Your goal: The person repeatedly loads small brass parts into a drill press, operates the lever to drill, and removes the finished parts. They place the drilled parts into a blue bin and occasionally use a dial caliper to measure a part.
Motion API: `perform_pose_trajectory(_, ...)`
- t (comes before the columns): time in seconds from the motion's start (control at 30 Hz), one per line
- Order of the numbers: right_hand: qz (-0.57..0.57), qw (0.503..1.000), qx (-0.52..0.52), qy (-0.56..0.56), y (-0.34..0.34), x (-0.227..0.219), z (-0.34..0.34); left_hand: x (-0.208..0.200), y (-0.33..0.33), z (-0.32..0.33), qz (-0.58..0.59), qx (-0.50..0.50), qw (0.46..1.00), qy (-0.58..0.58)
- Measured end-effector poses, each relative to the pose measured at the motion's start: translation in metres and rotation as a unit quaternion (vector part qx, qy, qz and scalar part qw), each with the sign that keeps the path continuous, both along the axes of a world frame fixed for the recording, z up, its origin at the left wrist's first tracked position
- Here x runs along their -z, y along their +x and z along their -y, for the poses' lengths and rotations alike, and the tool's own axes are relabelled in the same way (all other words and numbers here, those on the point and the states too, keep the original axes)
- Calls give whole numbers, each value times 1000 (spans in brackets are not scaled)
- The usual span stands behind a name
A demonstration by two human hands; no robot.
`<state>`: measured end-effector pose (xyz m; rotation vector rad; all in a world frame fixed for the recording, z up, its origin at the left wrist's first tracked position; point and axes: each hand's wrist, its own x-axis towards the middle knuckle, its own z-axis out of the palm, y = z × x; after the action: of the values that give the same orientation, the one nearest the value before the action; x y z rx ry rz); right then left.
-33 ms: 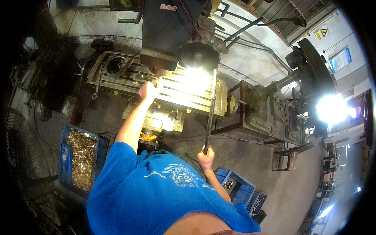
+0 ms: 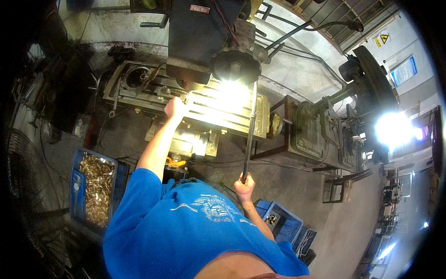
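My right hand point(image 2: 244, 188) is closed round the lower end of a long lever point(image 2: 250, 139), dark below and pale metal above, which rises toward the milling machine head point(image 2: 236, 65). Over the front edge of the slotted metal machine table point(image 2: 218, 120), my left hand point(image 2: 174, 108) is closed. Its fingertips lie in strong glare beside a small metal fitting, so whatever they grip cannot be made out. A bright lamp washes out the middle of the table, close under the machine head.
A blue crate point(image 2: 73, 186) full of brass-coloured small parts stands at the left. Another blue crate point(image 2: 289, 221) with a few parts sits by my right forearm. An orange-handled tool point(image 2: 175, 163) lies below the table. To the right stands another machine point(image 2: 309, 130).
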<state>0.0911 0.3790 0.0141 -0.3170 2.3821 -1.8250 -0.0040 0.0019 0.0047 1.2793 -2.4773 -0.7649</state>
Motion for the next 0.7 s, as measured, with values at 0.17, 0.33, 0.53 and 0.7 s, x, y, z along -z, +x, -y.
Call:
perform_pose_trajectory(0.17,-8,1000,-3,3,0,1,0,1,0,0,-7,-1,1000,-5)
perform_pose_trajectory(0.33,-6,1000,-1,3,-2,10,-2,-2,1,-1,-2,6,1000,-3)
perform_pose_trajectory(0.53,-16,1000,-6,9,-3,7,-1,-2,1,-1,-2,1,1000,2)
perform_pose_trajectory(0.7,-12,1000,-1,4,-2,4,1,-4,2,-2,3,-2,1000,3)
